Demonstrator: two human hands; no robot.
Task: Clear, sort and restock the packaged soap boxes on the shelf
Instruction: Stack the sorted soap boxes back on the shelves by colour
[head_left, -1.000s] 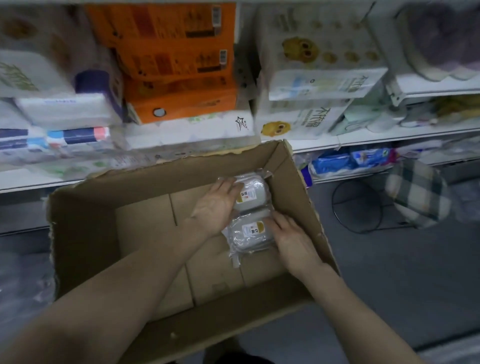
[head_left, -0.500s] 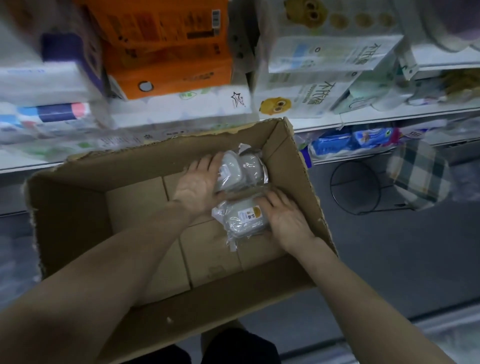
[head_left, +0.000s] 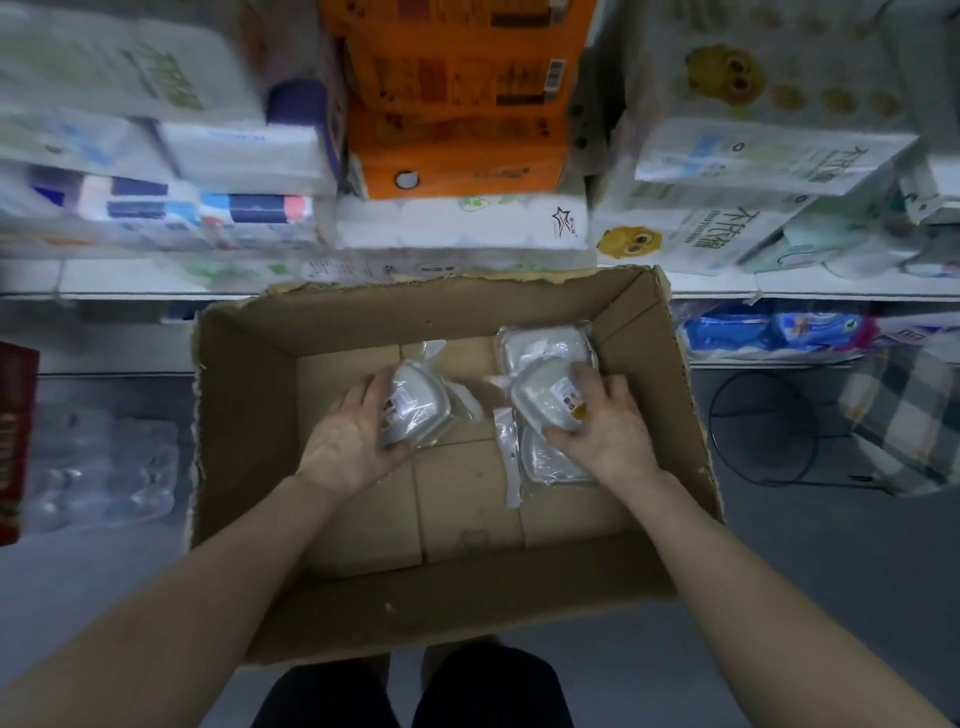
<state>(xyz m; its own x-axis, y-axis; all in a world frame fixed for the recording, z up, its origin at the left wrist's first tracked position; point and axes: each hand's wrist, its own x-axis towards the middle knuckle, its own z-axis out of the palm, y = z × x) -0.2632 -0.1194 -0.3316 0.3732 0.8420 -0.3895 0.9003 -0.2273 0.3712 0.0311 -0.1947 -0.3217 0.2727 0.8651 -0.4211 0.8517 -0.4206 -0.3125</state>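
Step, likely: emptying carton (head_left: 244, 415) for restock. Left hand (head_left: 350, 447) grips one soap pack (head_left: 418, 410), right hand (head_left: 615, 434) grips second pack (head_left: 548, 397). Next: lift both clear, set on shelf (head_left: 130, 283).

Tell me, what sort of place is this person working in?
Probably a shop aisle or stockroom: shelves crowded with orange tissue packs and toilet-roll packs, plus a cardboard carton holding wrapped soap boxes.

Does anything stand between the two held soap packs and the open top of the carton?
Nothing visible does. The left grip holds the left soap pack, the right grip holds the right soap pack, and the carton is open above them.
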